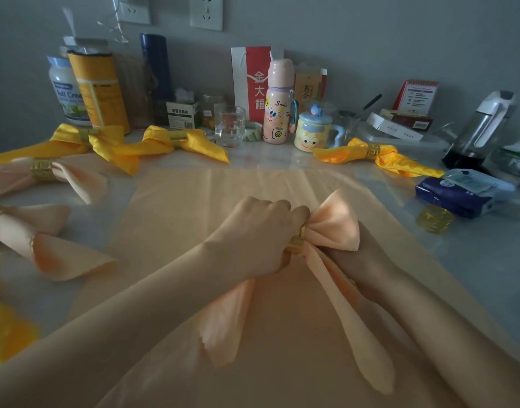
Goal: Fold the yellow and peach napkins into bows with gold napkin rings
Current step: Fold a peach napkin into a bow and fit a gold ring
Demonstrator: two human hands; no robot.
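**Peach napkin** (335,226): lies mid-table on a spread peach cloth (179,207). A half-formed bow, tails trailing toward the person. Probably light, soft and slippery, so its folds would slacken easily.

**Gold ring** (297,239): rigid, sits at the bow's waist. Likely the best place to hold.

**Left hand** (260,231): fingers curled around the ring and gathered fabric.

**Right hand** (345,256): mostly hidden behind the loop, so its grip cannot be told.

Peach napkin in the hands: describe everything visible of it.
The peach napkin is matte cloth, gathered through a gold napkin ring. One loop fans right of the ring; two long tails trail toward the camera over a flat peach cloth. The left hand grips it at the ring; the right hand is mostly hidden beneath the loop.
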